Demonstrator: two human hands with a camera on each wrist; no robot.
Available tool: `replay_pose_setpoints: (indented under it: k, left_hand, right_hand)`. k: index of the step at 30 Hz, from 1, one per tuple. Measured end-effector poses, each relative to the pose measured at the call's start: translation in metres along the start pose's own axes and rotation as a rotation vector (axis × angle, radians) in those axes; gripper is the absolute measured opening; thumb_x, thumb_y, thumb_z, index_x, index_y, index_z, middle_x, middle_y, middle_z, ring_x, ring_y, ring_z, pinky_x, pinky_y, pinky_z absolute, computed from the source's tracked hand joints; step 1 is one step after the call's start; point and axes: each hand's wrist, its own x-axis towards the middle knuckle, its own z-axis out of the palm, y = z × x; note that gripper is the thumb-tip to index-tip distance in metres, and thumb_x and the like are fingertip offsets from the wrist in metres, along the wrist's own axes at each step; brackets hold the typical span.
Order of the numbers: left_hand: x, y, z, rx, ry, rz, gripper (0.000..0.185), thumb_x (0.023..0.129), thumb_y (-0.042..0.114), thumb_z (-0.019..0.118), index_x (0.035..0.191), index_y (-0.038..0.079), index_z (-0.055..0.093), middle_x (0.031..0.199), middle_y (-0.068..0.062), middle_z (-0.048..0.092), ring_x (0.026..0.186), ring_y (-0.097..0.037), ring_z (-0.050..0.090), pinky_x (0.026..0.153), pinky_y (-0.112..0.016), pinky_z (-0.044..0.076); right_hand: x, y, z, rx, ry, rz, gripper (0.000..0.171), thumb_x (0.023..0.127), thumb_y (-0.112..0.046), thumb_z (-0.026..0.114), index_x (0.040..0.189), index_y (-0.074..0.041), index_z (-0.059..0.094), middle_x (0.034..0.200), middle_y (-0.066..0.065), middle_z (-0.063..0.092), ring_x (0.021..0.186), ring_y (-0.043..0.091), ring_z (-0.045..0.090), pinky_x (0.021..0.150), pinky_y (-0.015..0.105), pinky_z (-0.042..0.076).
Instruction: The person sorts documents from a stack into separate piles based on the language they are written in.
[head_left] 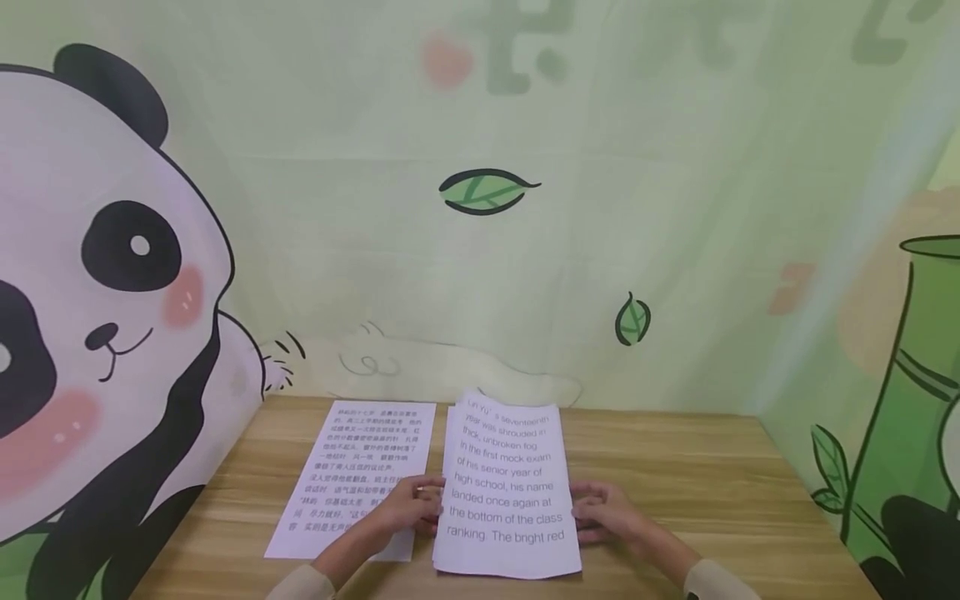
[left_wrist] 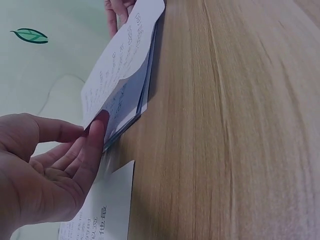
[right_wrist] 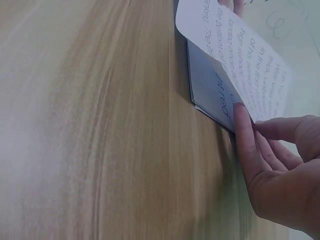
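Observation:
A white sheet of paper with large printed English text (head_left: 504, 492) is raised a little above the table between both hands. My left hand (head_left: 405, 508) pinches its left edge between thumb and fingers. At the opposite edge, my right hand (head_left: 606, 512) pinches it the same way. In the wrist views the sheet bows upward, and other printed sheets (right_wrist: 204, 85) lie beneath it on the wood. To the left, a second sheet with Chinese text (head_left: 348, 475) lies flat on the table, partly covered by the left hand and forearm.
A wood-grain table (head_left: 675, 467) carries the papers. Behind it hangs a pale green backdrop (head_left: 360, 225) with a printed panda, leaves and bamboo, meeting the table's back edge and both sides.

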Motion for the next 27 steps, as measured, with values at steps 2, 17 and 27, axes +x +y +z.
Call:
replay_pose_setpoints:
  k: [2, 17, 27]
  left_hand:
    - [-0.001, 0.001, 0.0, -0.019, -0.017, 0.012, 0.058, 0.087, -0.005, 0.063, 0.143, -0.012, 0.046, 0.105, -0.017, 0.074, 0.08, -0.017, 0.071, 0.074, -0.036, 0.063]
    - [-0.005, 0.015, 0.013, -0.051, -0.079, 0.067, 0.057, 0.088, -0.005, 0.064, 0.142, -0.009, 0.046, 0.104, -0.016, 0.074, 0.079, -0.018, 0.072, 0.077, -0.036, 0.063]
    - [0.005, 0.017, 0.039, -0.083, -0.128, 0.074, 0.053, 0.089, -0.003, 0.064, 0.14, -0.004, 0.049, 0.103, -0.014, 0.072, 0.078, -0.018, 0.072, 0.076, -0.035, 0.063]
  right_hand:
    - [0.0, 0.001, -0.002, 0.0, -0.005, -0.006, 0.06, 0.094, 0.0, 0.064, 0.147, 0.013, 0.038, 0.109, 0.019, 0.071, 0.092, 0.021, 0.072, 0.083, 0.042, 0.063]
    - [-0.012, 0.003, -0.028, 0.013, -0.04, -0.079, 0.059, 0.095, 0.003, 0.061, 0.147, 0.016, 0.035, 0.11, 0.015, 0.073, 0.095, 0.022, 0.073, 0.082, 0.042, 0.064]
    - [-0.029, 0.01, -0.052, -0.007, -0.006, -0.066, 0.061, 0.095, 0.001, 0.061, 0.148, 0.014, 0.034, 0.111, 0.015, 0.071, 0.095, 0.019, 0.071, 0.08, 0.043, 0.064]
